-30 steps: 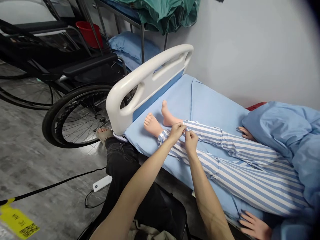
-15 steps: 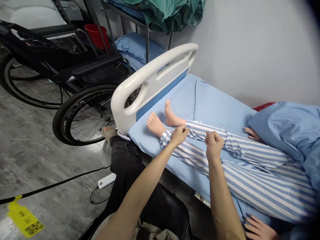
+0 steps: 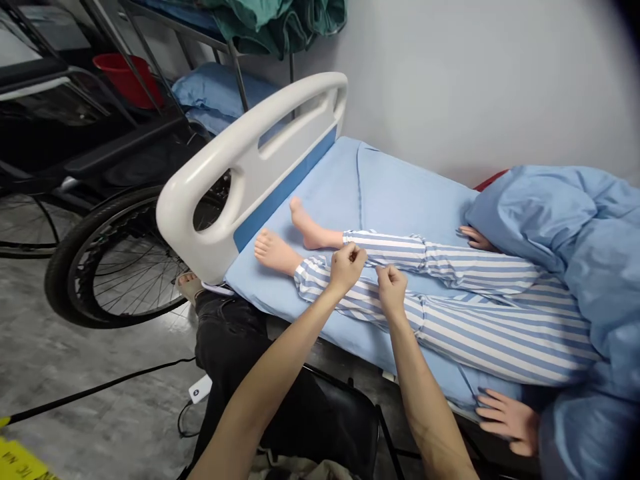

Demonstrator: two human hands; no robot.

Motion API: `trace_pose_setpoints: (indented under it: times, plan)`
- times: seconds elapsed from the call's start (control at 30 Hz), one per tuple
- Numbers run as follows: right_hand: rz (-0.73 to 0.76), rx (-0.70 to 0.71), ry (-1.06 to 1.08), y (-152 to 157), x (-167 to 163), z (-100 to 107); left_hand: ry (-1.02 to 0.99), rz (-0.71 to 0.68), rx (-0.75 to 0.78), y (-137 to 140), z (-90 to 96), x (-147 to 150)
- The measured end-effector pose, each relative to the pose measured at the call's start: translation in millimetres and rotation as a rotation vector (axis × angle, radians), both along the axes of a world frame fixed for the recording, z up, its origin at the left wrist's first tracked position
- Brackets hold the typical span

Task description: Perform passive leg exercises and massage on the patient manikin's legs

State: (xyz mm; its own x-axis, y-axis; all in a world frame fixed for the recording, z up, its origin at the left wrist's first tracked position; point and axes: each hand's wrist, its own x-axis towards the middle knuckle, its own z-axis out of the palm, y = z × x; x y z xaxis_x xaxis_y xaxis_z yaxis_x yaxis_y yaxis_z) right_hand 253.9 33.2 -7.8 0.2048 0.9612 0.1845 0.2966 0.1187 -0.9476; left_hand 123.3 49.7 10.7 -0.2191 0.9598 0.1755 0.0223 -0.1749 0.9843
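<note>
A mannequin lies on the bed in blue-and-white striped trousers [image 3: 490,327], its bare near foot [image 3: 277,253] and far foot [image 3: 310,230] toward the footboard. Both of my hands are over its lower legs. My left hand [image 3: 349,265] is curled into a loose fist above the shins, close to the ankles. To its right, my right hand [image 3: 391,287] is also a fist, over the near leg's shin. No object shows in either fist. Whether the fists touch the trousers, I cannot tell.
A white footboard [image 3: 210,160] closes the bed's left end, with a wheelchair [image 3: 115,267] beyond it. Bunched blue bedding [image 3: 565,213] covers the mannequin's upper part, and its near hand [image 3: 510,420] pokes out. A red bucket [image 3: 130,80] and a rack with green cloth [image 3: 280,27] stand behind.
The view has shifted, so the bed appears further left. My fists have come closer together, the left one now further from the feet. Both stay closed.
</note>
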Motion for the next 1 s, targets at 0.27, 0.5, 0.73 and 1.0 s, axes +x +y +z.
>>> trace_pose_setpoints:
  times: [0.27,0.5,0.73,1.0]
  plan:
    - [0.005,-0.017,0.080,1,2,-4,0.097,-0.071,-0.134,-5,-19.5,26]
    - [-0.028,0.041,0.074,-4,37,20,0.173,-0.083,-0.139,-4,-21.5,21]
    - [-0.180,-0.033,0.056,-10,82,-9,0.210,-0.098,-0.157,-7,-21.8,21]
    - [-0.123,-0.040,-0.043,-11,76,-6,0.047,-0.097,-0.216,-5,-2.4,27]
